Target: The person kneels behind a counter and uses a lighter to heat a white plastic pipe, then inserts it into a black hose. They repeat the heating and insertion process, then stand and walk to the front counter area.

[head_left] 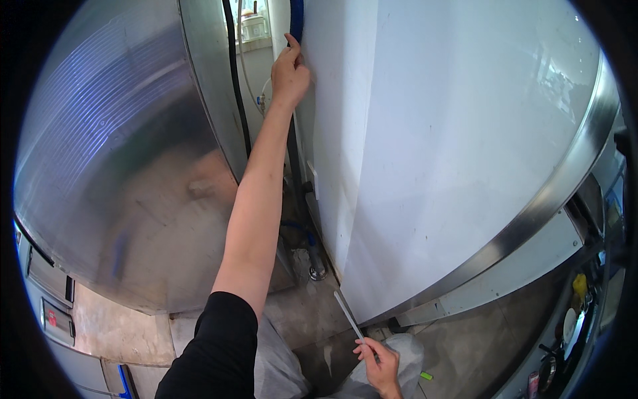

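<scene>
My left hand point(290, 76) reaches far up into the narrow gap between two large appliances, its arm stretched out in a short black sleeve. It is closed at a blue hose point(297, 18), the index finger raised and the other fingers curled. The palm side is hidden. Low down near my knees, my right hand point(379, 366) pinches one end of a thin pale stick point(347, 312). The stick slants up and left, its far end close to the bottom edge of the white panel point(458, 153).
A shiny steel cabinet point(126, 199) bounds the gap on the left. Inside the gap hang a black cable point(238, 80) and a small blue-handled valve point(260, 100); a metal drain fitting point(318, 271) sits at floor level. A blue squeegee point(123, 381) and a small green object point(426, 376) lie low.
</scene>
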### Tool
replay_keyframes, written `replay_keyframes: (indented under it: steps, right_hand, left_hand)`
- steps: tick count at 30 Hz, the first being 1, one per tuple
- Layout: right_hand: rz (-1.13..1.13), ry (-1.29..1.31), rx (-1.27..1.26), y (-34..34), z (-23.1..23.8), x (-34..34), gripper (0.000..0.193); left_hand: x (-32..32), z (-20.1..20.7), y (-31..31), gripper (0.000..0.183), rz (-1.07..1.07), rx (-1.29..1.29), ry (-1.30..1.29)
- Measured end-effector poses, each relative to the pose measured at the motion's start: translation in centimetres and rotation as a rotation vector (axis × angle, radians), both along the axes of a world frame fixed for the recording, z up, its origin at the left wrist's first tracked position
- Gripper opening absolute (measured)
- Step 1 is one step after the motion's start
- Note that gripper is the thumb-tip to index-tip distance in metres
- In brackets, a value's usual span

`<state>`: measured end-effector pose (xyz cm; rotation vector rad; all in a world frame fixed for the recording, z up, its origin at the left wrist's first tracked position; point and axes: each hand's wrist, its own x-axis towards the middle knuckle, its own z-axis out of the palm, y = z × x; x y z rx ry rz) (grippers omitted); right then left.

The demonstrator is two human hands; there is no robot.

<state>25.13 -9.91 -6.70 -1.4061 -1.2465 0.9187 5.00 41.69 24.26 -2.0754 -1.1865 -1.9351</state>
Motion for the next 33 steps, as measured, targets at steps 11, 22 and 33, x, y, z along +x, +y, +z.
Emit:
replay_keyframes:
  steps: [11, 22, 33]
  right_hand:
    - [-0.001, 0.034, 0.003, 0.2, -0.3, -0.8, 0.018]
    - [-0.01, 0.048, 0.016, 0.1, -0.7, -0.9, 0.02]
    - [-0.057, 0.102, 0.008, -0.2, -1.6, 0.1, 0.019]
  left_hand:
    - [-0.4, 0.7, -1.0, 0.072, 0.107, 0.02, 0.054]
    - [-0.3, 0.3, -0.4, 0.074, 0.157, 0.045, 0.112]
    - [-0.2, 0.7, -1.4, 0.074, 0.218, -0.016, -0.056]
